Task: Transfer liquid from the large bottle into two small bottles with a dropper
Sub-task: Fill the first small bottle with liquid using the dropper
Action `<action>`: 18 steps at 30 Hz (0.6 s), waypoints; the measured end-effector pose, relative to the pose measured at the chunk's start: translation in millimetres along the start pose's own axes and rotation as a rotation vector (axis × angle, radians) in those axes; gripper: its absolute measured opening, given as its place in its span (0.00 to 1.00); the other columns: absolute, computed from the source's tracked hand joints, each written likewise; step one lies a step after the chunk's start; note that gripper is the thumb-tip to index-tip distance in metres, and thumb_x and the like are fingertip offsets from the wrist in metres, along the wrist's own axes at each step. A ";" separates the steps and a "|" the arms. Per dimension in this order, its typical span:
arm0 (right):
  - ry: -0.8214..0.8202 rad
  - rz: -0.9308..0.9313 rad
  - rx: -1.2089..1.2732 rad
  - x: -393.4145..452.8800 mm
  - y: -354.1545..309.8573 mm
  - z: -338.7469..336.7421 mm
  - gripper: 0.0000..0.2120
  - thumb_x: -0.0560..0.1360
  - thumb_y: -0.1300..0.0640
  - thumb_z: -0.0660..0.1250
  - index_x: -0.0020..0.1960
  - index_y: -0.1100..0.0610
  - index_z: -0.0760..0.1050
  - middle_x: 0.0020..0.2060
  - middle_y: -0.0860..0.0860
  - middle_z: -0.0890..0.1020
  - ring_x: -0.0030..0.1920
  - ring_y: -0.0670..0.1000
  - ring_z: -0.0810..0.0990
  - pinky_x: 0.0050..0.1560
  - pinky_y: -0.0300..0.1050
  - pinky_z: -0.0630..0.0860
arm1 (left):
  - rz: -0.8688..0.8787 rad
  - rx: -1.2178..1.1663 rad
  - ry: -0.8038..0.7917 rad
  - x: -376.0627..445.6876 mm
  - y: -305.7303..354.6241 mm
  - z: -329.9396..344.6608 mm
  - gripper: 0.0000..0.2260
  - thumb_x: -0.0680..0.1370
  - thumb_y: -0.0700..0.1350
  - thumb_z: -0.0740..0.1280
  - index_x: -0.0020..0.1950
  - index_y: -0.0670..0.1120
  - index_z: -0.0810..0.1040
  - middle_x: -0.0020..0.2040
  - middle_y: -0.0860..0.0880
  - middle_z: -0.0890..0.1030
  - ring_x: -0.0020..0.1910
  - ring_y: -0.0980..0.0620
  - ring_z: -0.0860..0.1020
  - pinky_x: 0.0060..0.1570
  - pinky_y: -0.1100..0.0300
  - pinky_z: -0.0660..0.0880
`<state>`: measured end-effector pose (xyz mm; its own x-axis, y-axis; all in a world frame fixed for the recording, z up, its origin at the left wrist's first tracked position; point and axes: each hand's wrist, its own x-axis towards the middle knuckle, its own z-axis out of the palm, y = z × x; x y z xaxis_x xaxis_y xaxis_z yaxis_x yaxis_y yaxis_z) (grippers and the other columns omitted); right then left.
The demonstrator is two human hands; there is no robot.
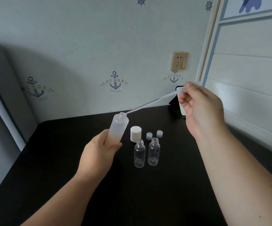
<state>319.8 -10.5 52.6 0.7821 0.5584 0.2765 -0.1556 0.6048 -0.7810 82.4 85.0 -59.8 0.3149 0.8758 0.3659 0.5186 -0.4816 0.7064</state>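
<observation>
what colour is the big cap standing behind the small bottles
White cap, seen in the head view.

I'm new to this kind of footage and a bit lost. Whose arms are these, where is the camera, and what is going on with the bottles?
No machine here: a person wears a camera on the head, looking down at their own hands. The left hand holds the frosted large bottle, tilted, cap off. The right hand pinches a clear dropper, its tip at the bottle's mouth. On the black table stand two small clear bottles, open and seemingly empty, with a white cap and two small caps behind.
</observation>
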 end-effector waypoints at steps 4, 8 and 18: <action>0.044 0.064 0.109 3.6 4.4 -14.0 0.03 0.79 0.64 0.70 0.46 0.62 0.81 0.33 0.51 0.83 0.34 0.47 0.80 0.42 0.38 0.79 | -0.042 -0.022 0.018 1.5 0.0 2.3 0.10 0.77 0.52 0.71 0.47 0.64 0.71 0.42 0.58 0.80 0.40 0.59 0.79 0.38 0.63 0.73; 0.054 0.122 0.169 7.1 14.1 -32.0 0.04 0.78 0.63 0.71 0.45 0.61 0.82 0.34 0.52 0.83 0.35 0.47 0.81 0.42 0.38 0.79 | -0.087 -0.048 0.034 4.8 -0.7 4.7 0.11 0.77 0.53 0.71 0.48 0.65 0.69 0.44 0.62 0.78 0.42 0.62 0.78 0.37 0.68 0.69; 0.083 0.280 0.266 3.8 49.8 -65.7 0.06 0.76 0.63 0.73 0.41 0.60 0.86 0.36 0.53 0.85 0.36 0.47 0.83 0.41 0.39 0.80 | -0.141 -0.033 0.019 9.6 -2.7 10.2 0.23 0.77 0.55 0.70 0.71 0.51 0.72 0.58 0.56 0.79 0.54 0.57 0.76 0.52 0.59 0.74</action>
<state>354.7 -15.6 -22.1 0.7317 0.6813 0.0189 -0.5123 0.5681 -0.6441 92.1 94.4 -64.3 0.2253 0.9353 0.2729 0.5302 -0.3527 0.7710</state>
